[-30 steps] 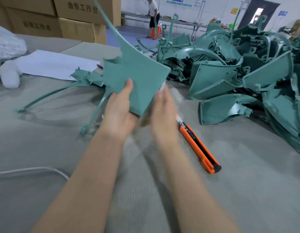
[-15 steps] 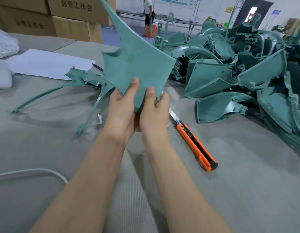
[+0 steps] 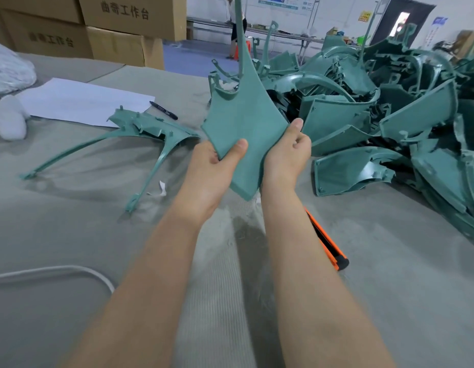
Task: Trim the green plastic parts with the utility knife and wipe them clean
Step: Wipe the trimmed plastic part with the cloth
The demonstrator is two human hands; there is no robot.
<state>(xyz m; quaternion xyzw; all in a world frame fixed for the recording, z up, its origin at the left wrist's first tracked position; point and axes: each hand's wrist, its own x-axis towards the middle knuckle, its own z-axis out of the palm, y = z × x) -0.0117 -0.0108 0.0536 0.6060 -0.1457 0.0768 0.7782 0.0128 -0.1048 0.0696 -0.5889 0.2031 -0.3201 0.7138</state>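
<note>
Above the grey worktop (image 3: 71, 235), one green plastic part (image 3: 244, 120) is held upright in both hands. The left hand (image 3: 212, 168) has its thumb pressed on the face and its fingers curled round the edge, and the right hand (image 3: 286, 155) grips the opposite edge. The utility knife (image 3: 330, 247) lies on the worktop in neither hand, partly hidden by the right forearm. A second part (image 3: 140, 128) lies apart to the left; a large pile (image 3: 390, 115) sits to the right. No cloth is in either hand. Judgement: the held part is under inspection — whether it is trimmed cannot be told — and the bulk of the pile appears outstanding
</note>
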